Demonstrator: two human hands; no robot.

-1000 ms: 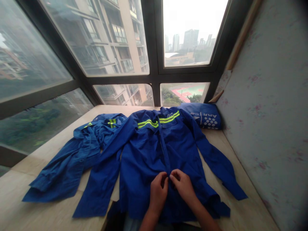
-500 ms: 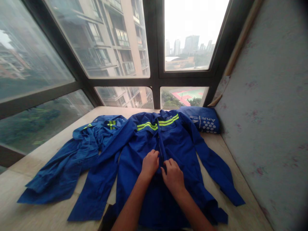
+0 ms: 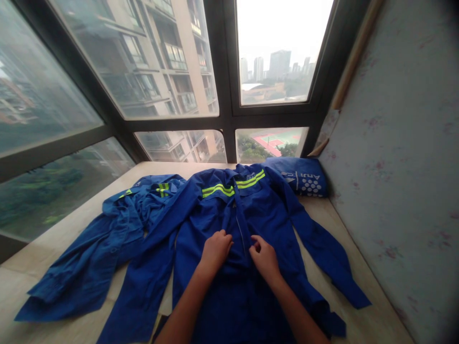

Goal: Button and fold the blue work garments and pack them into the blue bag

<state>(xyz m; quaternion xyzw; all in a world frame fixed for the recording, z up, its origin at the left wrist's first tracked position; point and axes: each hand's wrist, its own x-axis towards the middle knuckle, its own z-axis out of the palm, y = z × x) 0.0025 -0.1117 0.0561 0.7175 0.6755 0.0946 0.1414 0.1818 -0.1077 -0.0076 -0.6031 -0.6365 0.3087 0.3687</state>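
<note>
A blue jacket (image 3: 265,210) with yellow-green stripes across the chest lies spread out, its sleeves reaching to both sides. My left hand (image 3: 217,248) is closed on the jacket's front, left of the front opening. On the other side of the opening, my right hand (image 3: 263,255) has its fingers pinched together on the front edge. A pale line, perhaps a zipper, shows between the hands. The jacket's lower part lies partly under my forearms.
A second, crumpled blue garment (image 3: 122,229) with yellow-green stripes lies at the left. Behind the jacket at the right sits a blue printed bag (image 3: 304,177). Dark-framed windows (image 3: 229,114) stand behind; a patterned wall (image 3: 401,167) borders the right. All rests on a pale surface (image 3: 32,267).
My hands have moved apart, the left one to the left and slightly nearer, the right one slightly right. The front opening between them looks wider. The view has shifted a little.
</note>
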